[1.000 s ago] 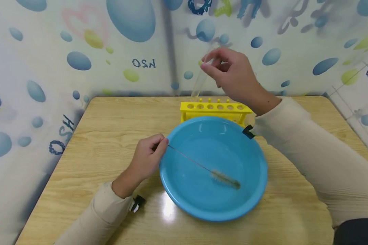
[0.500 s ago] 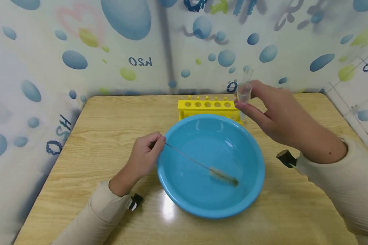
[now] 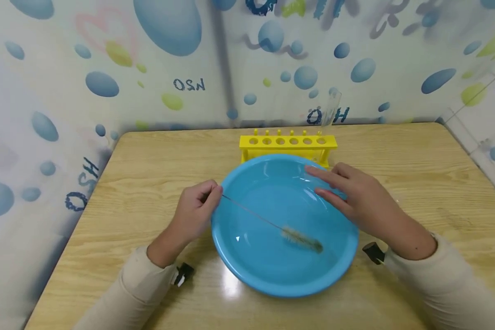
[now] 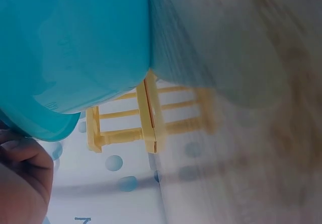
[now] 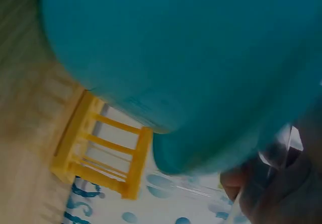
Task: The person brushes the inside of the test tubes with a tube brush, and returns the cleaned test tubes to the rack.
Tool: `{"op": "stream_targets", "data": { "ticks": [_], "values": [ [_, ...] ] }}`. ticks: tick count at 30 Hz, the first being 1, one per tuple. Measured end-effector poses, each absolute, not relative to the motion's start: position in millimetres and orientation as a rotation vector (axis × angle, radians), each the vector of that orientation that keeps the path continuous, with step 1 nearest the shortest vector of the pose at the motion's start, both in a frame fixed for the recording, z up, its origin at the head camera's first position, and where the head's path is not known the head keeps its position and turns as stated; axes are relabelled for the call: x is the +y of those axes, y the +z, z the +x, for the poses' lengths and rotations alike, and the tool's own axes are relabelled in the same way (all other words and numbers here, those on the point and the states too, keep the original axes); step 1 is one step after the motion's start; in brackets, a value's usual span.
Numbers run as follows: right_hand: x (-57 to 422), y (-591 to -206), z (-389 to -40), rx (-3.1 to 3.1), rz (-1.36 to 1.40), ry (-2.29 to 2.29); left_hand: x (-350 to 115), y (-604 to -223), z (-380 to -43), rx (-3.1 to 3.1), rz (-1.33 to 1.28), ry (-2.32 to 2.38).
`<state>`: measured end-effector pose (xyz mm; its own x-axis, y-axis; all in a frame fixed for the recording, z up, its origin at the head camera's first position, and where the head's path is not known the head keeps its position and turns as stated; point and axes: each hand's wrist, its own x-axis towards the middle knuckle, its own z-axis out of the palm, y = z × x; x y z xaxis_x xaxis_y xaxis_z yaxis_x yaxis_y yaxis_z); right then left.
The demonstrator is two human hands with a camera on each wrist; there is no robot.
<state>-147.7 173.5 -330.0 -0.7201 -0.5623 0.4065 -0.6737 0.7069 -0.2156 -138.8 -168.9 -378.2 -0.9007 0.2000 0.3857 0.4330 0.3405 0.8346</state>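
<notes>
At the basin's left rim my left hand (image 3: pixel 195 206) pinches the thin wire handle of a test tube brush (image 3: pixel 301 239); its bristle end lies low over the basin's inside. The light blue basin (image 3: pixel 286 289) stands in front of me. My right hand (image 3: pixel 367 201) hovers over its right rim, index finger and thumb held apart around a clear test tube. That tube barely shows in the head view; glassy edges of the test tube (image 5: pixel 288 141) appear beside the fingers in the right wrist view. In the left wrist view, the curled left hand (image 4: pixel 25 178) sits right at the rim.
Behind the basin stands a yellow test tube rack (image 3: pixel 288 142) with a row of holes and pegs. Another clear test tube (image 3: pixel 331 109) rises at its right end. A patterned wall (image 3: pixel 156 105) backs the wooden table (image 3: pixel 161 160).
My right hand moves from above the rack's left end rightward, then down to the basin's right rim, bringing the test tube along. My left hand and the brush stay put.
</notes>
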Motion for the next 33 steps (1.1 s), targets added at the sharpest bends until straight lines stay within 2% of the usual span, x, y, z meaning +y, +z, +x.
{"op": "stream_targets", "data": {
  "ticks": [11, 24, 33],
  "values": [
    [161.5, -361.1, -153.3, -2.637, 0.964, 0.426, -169.8, -379.4, -136.8, -2.415, -0.551, -1.546],
    [161.7, -363.1, -154.6, -2.661, 0.906, 0.472, -173.4, -373.3, -143.2, -2.186, -0.597, -1.521],
    [162.1, -361.5, -154.2, -2.670, 0.885, 0.493, -189.1, -353.4, -145.7, -2.038, -0.501, -1.602]
  ]
}}
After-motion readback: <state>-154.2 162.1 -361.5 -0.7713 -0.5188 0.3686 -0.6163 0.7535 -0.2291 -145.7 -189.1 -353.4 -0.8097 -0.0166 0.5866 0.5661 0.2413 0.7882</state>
